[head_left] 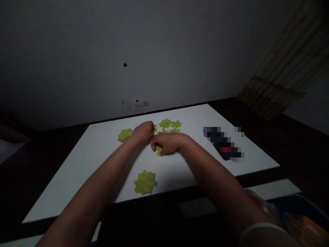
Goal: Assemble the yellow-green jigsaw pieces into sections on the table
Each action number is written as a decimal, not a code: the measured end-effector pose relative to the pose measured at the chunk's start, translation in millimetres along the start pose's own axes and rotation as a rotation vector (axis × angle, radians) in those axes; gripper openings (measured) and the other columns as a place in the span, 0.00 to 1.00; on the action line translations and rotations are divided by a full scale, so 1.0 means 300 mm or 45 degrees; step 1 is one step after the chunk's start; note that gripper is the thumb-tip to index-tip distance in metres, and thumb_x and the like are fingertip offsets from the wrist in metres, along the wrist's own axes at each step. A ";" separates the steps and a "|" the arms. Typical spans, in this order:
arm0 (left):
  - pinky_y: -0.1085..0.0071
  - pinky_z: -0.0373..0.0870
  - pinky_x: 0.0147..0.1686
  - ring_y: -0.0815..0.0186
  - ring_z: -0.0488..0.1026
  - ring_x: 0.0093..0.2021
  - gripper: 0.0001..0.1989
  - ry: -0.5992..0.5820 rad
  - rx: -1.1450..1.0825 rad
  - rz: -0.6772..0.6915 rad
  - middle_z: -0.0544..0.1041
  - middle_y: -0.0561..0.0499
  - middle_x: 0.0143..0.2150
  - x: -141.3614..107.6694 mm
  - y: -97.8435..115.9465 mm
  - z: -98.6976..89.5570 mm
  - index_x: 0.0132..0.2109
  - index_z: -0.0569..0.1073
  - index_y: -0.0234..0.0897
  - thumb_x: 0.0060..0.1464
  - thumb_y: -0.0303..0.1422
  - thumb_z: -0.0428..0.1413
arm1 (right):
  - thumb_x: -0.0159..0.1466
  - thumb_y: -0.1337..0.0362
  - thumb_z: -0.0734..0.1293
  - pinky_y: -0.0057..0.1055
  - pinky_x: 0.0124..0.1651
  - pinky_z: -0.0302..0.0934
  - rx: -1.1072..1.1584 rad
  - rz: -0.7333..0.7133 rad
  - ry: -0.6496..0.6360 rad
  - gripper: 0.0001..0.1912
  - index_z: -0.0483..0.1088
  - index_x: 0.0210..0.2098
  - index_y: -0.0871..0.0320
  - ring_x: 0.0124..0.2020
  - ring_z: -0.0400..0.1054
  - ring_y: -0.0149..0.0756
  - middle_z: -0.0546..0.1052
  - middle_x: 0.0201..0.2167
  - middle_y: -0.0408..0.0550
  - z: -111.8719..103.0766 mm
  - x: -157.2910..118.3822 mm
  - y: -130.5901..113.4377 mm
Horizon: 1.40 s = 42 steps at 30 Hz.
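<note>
My right hand (168, 141) curls over the white table with a yellow-green jigsaw puzzle piece (159, 150) between thumb and fingers. Just behind and to the left, my left hand (144, 131) is closed, its fingers bent downward. Whatever those fingertips hold is hidden, though another puzzle piece (155, 127) shows right beside them. Beyond both hands lies a group of loose puzzle pieces (166, 123), partly covered by my right hand. A pile of puzzle pieces (125, 134) sits left of my left hand. Nearer to me rests a block of joined puzzle pieces (145, 182).
On the right side of the white table (190, 175) lies a dark phone-like object (223, 156), mostly blurred by pixelation. A grey wall (164, 61) with a socket strip (141, 104) stands behind. Clear plastic wrapping (264, 206) is at the lower right.
</note>
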State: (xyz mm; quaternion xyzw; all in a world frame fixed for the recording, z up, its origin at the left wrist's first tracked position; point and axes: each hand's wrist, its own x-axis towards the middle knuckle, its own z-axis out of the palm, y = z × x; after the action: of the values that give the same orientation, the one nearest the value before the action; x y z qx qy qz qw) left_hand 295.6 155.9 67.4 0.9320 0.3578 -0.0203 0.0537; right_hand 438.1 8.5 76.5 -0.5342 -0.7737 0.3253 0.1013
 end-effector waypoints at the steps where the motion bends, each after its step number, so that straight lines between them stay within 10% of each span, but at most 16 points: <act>1: 0.55 0.82 0.58 0.45 0.84 0.61 0.21 0.027 -0.022 0.003 0.88 0.38 0.65 -0.012 -0.002 0.009 0.66 0.83 0.43 0.70 0.33 0.63 | 0.58 0.75 0.80 0.31 0.55 0.65 0.000 0.012 0.000 0.23 0.81 0.51 0.53 0.51 0.75 0.40 0.85 0.56 0.45 0.001 0.000 0.001; 7: 0.50 0.74 0.73 0.38 0.72 0.77 0.30 0.101 -0.051 -0.015 0.75 0.29 0.79 0.022 0.018 0.044 0.76 0.75 0.35 0.77 0.46 0.60 | 0.56 0.72 0.84 0.36 0.68 0.66 0.031 0.043 0.077 0.33 0.83 0.60 0.54 0.63 0.76 0.47 0.84 0.66 0.51 -0.004 -0.015 0.012; 11: 0.51 0.72 0.75 0.39 0.71 0.78 0.26 0.035 -0.083 0.019 0.77 0.32 0.77 0.064 0.011 0.049 0.73 0.80 0.37 0.79 0.47 0.59 | 0.58 0.62 0.85 0.38 0.64 0.69 0.146 0.129 0.235 0.26 0.87 0.56 0.53 0.56 0.80 0.48 0.89 0.55 0.49 -0.032 -0.052 0.059; 18: 0.54 0.76 0.72 0.43 0.79 0.72 0.17 0.006 -0.156 0.041 0.84 0.34 0.68 0.053 0.003 0.042 0.61 0.89 0.39 0.74 0.42 0.65 | 0.61 0.47 0.77 0.42 0.47 0.76 0.536 0.435 1.248 0.20 0.84 0.46 0.53 0.42 0.81 0.49 0.88 0.41 0.51 -0.029 -0.005 0.231; 27: 0.49 0.77 0.72 0.44 0.74 0.76 0.25 0.126 -0.303 0.101 0.78 0.38 0.76 -0.111 0.031 0.062 0.74 0.78 0.45 0.73 0.33 0.62 | 0.56 0.44 0.76 0.44 0.52 0.79 0.611 0.388 1.225 0.29 0.82 0.52 0.52 0.45 0.82 0.48 0.89 0.51 0.53 0.020 0.041 0.249; 32: 0.44 0.70 0.76 0.36 0.69 0.78 0.31 0.271 -0.187 0.116 0.76 0.30 0.77 -0.164 0.027 0.049 0.77 0.75 0.38 0.74 0.45 0.64 | 0.54 0.41 0.79 0.44 0.47 0.79 0.612 0.435 1.229 0.29 0.82 0.48 0.52 0.40 0.81 0.47 0.88 0.43 0.52 0.022 0.042 0.259; 42: 0.42 0.65 0.79 0.34 0.70 0.77 0.26 0.202 -0.184 0.006 0.82 0.31 0.72 -0.158 0.006 0.080 0.65 0.88 0.40 0.75 0.53 0.63 | 0.60 0.37 0.78 0.54 0.55 0.84 0.461 0.585 1.320 0.25 0.81 0.45 0.48 0.51 0.86 0.59 0.89 0.44 0.54 0.014 0.048 0.276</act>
State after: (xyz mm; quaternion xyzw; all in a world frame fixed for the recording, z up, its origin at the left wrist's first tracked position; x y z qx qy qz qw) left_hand 261.7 120.3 47.3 0.9253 0.3592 0.0796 0.0925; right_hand 493.2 37.5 19.8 -0.7513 -0.4202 0.1623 0.4823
